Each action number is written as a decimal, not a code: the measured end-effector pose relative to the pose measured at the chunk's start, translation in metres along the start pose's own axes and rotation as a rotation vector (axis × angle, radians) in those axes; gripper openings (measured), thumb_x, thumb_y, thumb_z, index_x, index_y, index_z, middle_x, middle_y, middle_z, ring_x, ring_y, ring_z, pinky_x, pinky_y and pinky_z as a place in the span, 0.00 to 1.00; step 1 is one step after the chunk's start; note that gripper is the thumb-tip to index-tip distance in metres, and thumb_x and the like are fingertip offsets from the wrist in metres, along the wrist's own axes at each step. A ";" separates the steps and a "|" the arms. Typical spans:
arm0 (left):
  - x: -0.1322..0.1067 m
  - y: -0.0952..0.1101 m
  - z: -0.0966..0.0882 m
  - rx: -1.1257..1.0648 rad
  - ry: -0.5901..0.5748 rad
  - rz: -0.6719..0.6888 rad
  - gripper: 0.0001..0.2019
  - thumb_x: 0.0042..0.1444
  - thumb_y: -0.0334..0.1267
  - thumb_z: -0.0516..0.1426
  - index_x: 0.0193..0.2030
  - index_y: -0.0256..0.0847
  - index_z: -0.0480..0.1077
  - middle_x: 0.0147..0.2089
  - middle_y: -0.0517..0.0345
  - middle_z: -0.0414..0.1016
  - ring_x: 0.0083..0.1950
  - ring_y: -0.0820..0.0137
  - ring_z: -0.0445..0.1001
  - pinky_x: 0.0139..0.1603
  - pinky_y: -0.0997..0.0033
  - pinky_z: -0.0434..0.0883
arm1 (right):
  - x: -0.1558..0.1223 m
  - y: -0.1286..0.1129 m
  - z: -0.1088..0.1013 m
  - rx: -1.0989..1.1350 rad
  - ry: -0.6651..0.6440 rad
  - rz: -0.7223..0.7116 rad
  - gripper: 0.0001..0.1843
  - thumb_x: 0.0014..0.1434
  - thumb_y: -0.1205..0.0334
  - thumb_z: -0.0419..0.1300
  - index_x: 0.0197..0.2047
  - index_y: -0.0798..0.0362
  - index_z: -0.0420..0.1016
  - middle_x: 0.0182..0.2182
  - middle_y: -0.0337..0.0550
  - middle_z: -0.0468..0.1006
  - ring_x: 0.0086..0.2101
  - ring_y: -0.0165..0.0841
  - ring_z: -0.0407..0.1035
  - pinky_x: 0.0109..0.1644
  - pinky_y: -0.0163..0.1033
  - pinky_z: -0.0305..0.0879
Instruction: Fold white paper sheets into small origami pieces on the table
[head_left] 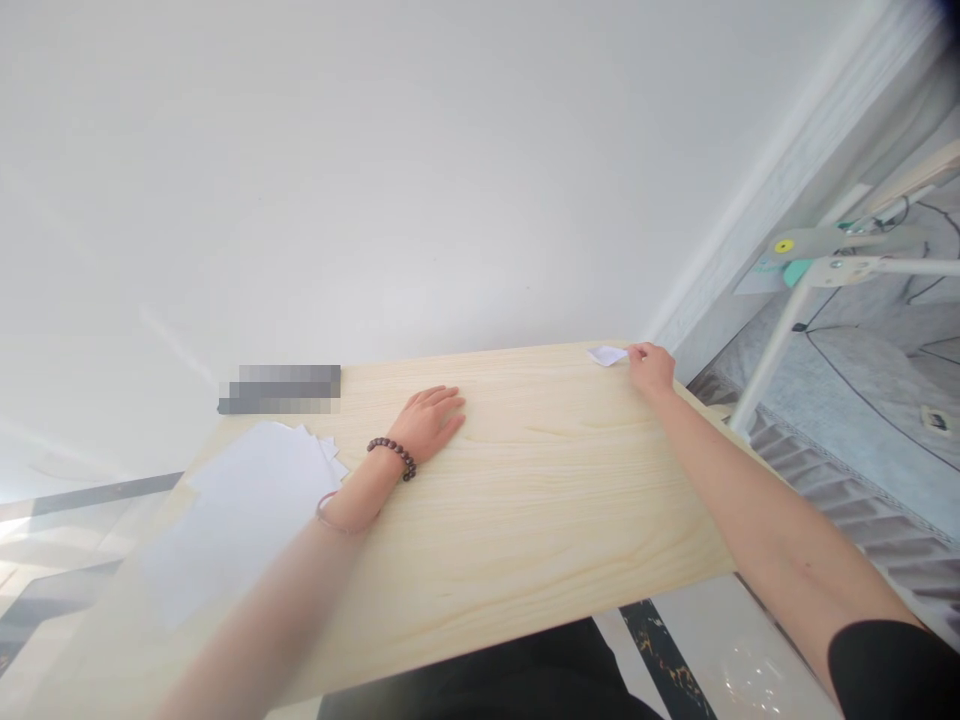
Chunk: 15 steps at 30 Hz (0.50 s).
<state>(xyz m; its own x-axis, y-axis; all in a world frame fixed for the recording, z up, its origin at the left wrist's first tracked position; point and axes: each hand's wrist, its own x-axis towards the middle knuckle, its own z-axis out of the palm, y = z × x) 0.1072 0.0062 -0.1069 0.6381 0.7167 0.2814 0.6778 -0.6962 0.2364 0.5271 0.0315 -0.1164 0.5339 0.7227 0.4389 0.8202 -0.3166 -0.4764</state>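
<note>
Now, white wall (420, 160) ahead, pale wooden table (555, 480) below it. Loose white sheets (232, 510) spread across table's left side. Left hand (431, 422) rests palm down mid-table (dark beads (391, 452) round that wrist), fingers stretched out, thumb apart. Right hand (649, 368) reaches far right corner, fingers pinched narrow, holding small white paper (606, 356) by its right tip, near table's far edge.

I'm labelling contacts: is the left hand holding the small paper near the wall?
No, the left hand rests palm-down on the tabletop, while the right hand pinches the small paper.
</note>
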 end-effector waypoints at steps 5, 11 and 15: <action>0.001 0.000 0.000 -0.008 -0.002 -0.006 0.21 0.58 0.48 0.42 0.52 0.42 0.63 0.58 0.55 0.61 0.59 0.63 0.55 0.59 0.58 0.54 | 0.004 0.010 -0.001 0.014 0.005 0.001 0.15 0.52 0.63 0.48 0.36 0.56 0.74 0.32 0.48 0.72 0.35 0.36 0.64 0.42 0.41 0.57; 0.001 0.001 -0.001 -0.024 0.000 -0.014 0.20 0.58 0.47 0.42 0.52 0.43 0.63 0.57 0.55 0.61 0.60 0.63 0.55 0.59 0.58 0.53 | -0.010 -0.004 0.002 0.092 0.105 0.002 0.18 0.53 0.60 0.49 0.45 0.57 0.69 0.30 0.47 0.66 0.36 0.36 0.61 0.44 0.44 0.56; 0.000 0.001 0.001 -0.027 0.002 -0.008 0.20 0.58 0.47 0.42 0.52 0.43 0.63 0.57 0.55 0.61 0.59 0.64 0.55 0.59 0.58 0.53 | -0.038 -0.038 0.001 0.120 0.153 -0.084 0.17 0.54 0.58 0.49 0.45 0.53 0.68 0.34 0.46 0.64 0.33 0.33 0.61 0.41 0.41 0.59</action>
<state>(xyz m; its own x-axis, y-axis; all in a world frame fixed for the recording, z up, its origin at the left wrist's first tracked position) 0.1081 0.0062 -0.1076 0.6323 0.7220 0.2809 0.6727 -0.6915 0.2633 0.4750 0.0167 -0.1162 0.4972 0.6386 0.5873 0.8376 -0.1768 -0.5168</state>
